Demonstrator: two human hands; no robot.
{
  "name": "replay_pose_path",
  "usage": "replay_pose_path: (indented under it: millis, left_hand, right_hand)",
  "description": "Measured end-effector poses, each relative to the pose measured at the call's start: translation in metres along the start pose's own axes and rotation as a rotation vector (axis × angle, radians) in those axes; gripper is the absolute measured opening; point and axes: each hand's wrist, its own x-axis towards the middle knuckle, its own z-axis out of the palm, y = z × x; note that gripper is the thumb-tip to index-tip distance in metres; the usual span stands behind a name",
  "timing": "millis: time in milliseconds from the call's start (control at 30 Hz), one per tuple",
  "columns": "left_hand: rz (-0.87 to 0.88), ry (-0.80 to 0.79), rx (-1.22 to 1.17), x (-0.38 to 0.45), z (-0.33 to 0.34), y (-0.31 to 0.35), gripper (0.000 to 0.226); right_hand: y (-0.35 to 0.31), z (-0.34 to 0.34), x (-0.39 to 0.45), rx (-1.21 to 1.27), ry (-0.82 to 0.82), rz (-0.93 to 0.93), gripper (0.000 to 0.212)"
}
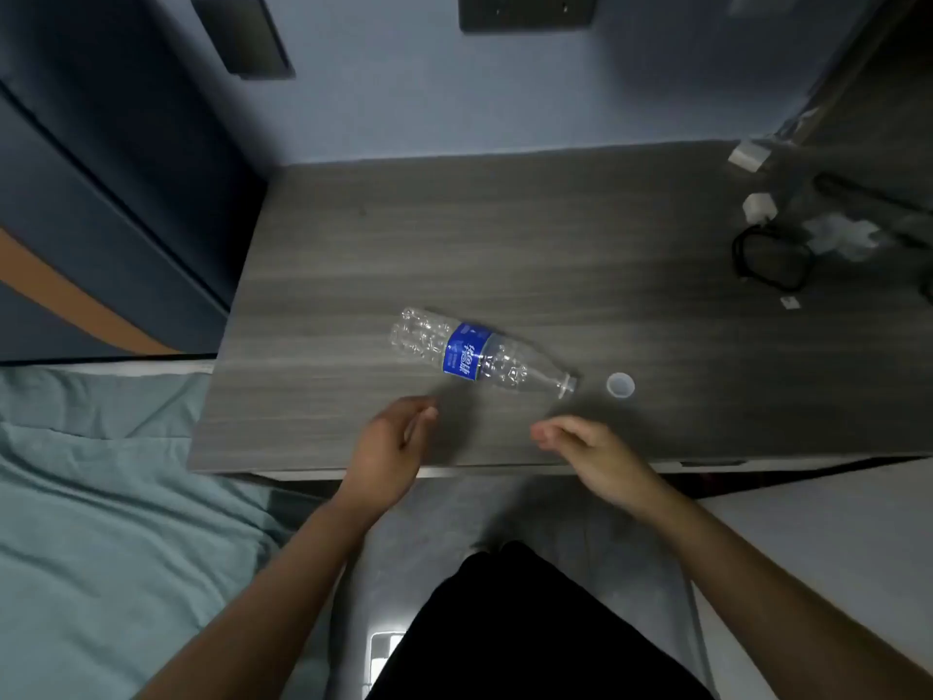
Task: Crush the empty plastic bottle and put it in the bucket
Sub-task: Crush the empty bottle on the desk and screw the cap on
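A clear plastic bottle [479,353] with a blue label lies on its side on the grey wooden table [505,234], its open neck pointing right. Its cap [620,385] rests upside down just right of the neck. My left hand [391,442] hovers over the table's front edge, below the bottle's base end, fingers loosely curled and holding nothing. My right hand [585,447] hovers below the neck, also empty with fingers loosely curled. Neither hand touches the bottle. No bucket is in view.
A black cable coil [770,260], white plugs [759,207] and a clear wrapper [840,234] lie at the table's right back. A bed with a teal sheet [91,497] sits left. A wall with sockets [525,10] stands behind the table.
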Motion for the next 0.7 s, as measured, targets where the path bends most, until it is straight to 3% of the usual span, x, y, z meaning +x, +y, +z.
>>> replay_pose_path:
  millis: [233, 467, 567, 700]
  left_hand:
    - [0.234, -0.02, 0.246, 0.07, -0.008, 0.015, 0.033]
    - [0.291, -0.095, 0.423, 0.134, -0.001, 0.013, 0.033]
    - [0.286, -0.198, 0.515, 0.148, 0.005, 0.009, 0.035]
    - [0.355, -0.26, 0.617, 0.152, 0.009, 0.0, 0.038]
  right_hand:
    - [-0.028, -0.002, 0.048, -0.196, 0.163, -0.186, 0.025]
    - [-0.043, -0.007, 0.09, -0.46, 0.397, -0.4, 0.019]
    - [-0.044, -0.009, 0.111, -0.573, 0.365, -0.354, 0.024]
    - [-0.042, -0.002, 0.138, -0.689, 0.224, -0.151, 0.037]
